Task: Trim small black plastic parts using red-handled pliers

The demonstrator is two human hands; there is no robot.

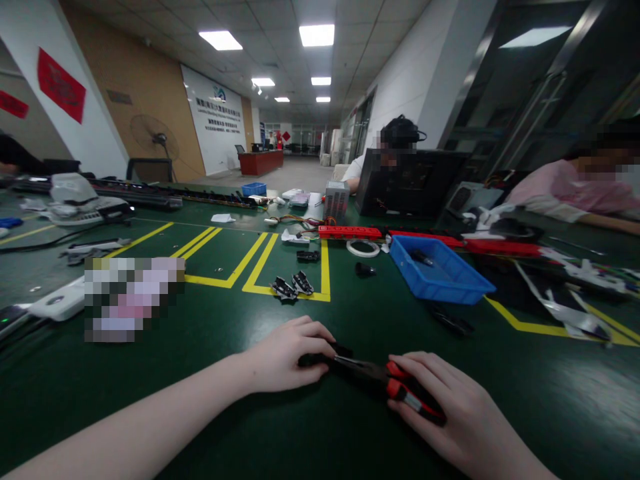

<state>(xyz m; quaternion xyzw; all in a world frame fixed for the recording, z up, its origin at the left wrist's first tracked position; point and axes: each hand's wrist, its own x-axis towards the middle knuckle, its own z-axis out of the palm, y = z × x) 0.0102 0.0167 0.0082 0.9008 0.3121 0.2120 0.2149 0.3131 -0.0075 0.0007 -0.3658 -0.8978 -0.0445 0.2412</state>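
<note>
On the green table, my left hand [287, 353] is closed over a small black part [320, 357], pressing it down. My right hand [450, 407] grips the red-and-black handles of a pair of pliers [385, 381]. The pliers' jaws point left and meet the black part beside my left fingers. Two small black pieces [293, 285] lie farther out on a yellow floor-tape line.
A blue tray [440, 273] holding a black item sits at the right middle. Red strips [350, 232], a tape ring [363, 248], cables and a grey box lie beyond. Two people sit at the far right behind a black case. White devices lie at left.
</note>
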